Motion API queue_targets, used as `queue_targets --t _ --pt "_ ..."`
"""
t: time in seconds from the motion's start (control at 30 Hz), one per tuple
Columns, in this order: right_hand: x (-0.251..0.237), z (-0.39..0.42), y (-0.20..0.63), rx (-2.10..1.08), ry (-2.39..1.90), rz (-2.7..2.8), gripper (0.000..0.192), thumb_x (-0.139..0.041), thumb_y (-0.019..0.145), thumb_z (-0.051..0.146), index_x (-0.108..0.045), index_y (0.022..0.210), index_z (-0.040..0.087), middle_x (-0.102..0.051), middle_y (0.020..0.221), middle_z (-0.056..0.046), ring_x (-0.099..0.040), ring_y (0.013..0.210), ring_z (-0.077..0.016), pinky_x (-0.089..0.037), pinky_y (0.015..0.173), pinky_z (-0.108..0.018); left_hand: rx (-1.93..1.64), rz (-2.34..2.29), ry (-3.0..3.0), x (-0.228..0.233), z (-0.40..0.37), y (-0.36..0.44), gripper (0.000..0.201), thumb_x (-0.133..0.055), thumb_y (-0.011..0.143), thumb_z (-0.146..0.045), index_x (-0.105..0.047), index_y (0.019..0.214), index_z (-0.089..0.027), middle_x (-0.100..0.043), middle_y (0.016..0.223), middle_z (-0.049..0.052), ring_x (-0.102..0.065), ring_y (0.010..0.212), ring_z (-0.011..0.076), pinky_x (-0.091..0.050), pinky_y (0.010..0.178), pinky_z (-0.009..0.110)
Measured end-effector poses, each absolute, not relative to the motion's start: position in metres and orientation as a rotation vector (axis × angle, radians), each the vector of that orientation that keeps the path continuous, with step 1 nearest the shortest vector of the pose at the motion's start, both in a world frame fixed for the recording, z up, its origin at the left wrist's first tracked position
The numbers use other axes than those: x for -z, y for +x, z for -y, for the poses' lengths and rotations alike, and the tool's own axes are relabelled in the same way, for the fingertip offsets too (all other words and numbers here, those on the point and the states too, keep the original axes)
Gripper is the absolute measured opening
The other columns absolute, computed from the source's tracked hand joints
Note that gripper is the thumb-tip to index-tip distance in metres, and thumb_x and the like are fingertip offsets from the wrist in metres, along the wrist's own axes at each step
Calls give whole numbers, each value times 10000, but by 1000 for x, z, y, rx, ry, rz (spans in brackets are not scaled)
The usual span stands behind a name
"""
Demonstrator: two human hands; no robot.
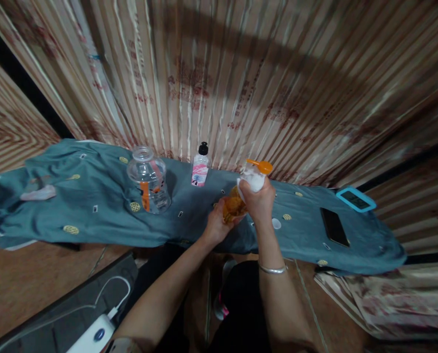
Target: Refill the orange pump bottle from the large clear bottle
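Note:
My left hand (218,223) is wrapped round the lower part of a tilted bottle with amber contents (234,205). My right hand (257,196) grips a crumpled white tissue or cloth (254,181) against the bottle's upper part. An orange cap (265,167) with a narrow tab sticks out above the right hand's fingers. How the cap joins the bottle is hidden. Left of the hands stands a small clear bottle (200,172) with a black cap and a pink label. Farther left is a large clear plastic jug (153,189) with its mouth uncovered.
A teal patterned cloth (109,220) covers the narrow table. On the right lie a black phone (334,226), a blue-framed digital clock (356,199) and a small white disc (276,223). A pale crumpled item (38,192) lies far left. A white power bank (94,336) trails a cable below.

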State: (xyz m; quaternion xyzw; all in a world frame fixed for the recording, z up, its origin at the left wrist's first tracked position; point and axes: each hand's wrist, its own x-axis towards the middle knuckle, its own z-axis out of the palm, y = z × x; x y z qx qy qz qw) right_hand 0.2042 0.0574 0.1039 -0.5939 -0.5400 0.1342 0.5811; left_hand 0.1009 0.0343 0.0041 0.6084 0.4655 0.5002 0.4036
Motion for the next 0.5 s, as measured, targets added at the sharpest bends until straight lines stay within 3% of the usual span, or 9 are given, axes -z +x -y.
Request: queue_targets --t 0.2,0.5 --pt "-98 -50 209 -318 -1369 1272 418 -667 667 471 -649 948 162 -661 778 -37 -583 650 -192 -435 594 -305 -1221 -1189 1584 -7 -34 100 645 -785 680 -277 -465 1232 -185 -688 1115 99 -679 1032 266 -547 947 476" --pt "-82 -40 211 -395 -1271 1337 606 -730 680 510 -533 1129 153 -648 1040 -85 -617 910 -219 -476 797 -332 -1174 -1154 1588 -13 -33 93 730 -802 581 -201 -466 1229 -203 -676 1084 68 -660 1043 273 -519 961 457"
